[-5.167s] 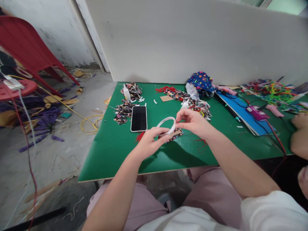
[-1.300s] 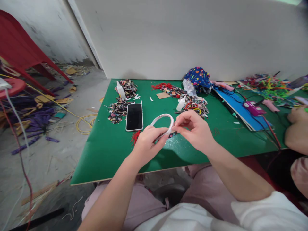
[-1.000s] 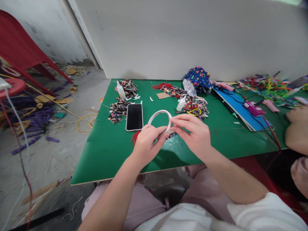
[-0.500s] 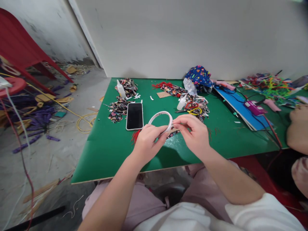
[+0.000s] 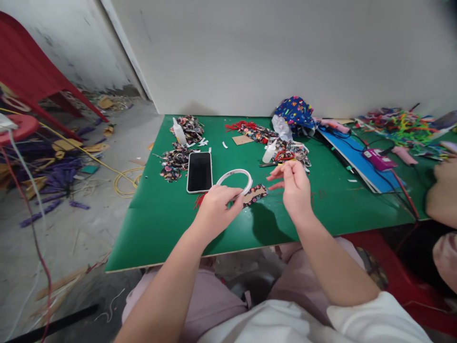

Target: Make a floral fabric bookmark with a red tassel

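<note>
Between the thumb and fingers of my left hand (image 5: 219,202) is a narrow roll of white tape (image 5: 246,175), tilted above the table. My right hand (image 5: 294,188) is raised to the right of the roll, apart from it. Its thumb and index finger look pinched while the other fingers stretch left; anything in the pinch is too small to make out. Below the roll lies a floral fabric strip with a brown card piece (image 5: 255,194) on it, partly hidden by my left hand. A red tassel (image 5: 200,201) shows at the left of that hand.
A phone (image 5: 199,172) lies left of my hands, near floral fabric bundles (image 5: 174,162) and a white glue bottle (image 5: 179,132). Behind my right hand are another bottle (image 5: 269,151) and scissors (image 5: 284,156). A blue folder (image 5: 352,157) and another person's arm (image 5: 442,193) are at right.
My right hand has come away from the tape roll, moving right and turning upward. My left hand still holds the roll, shifted slightly left, and more of the floral strip is uncovered.
</note>
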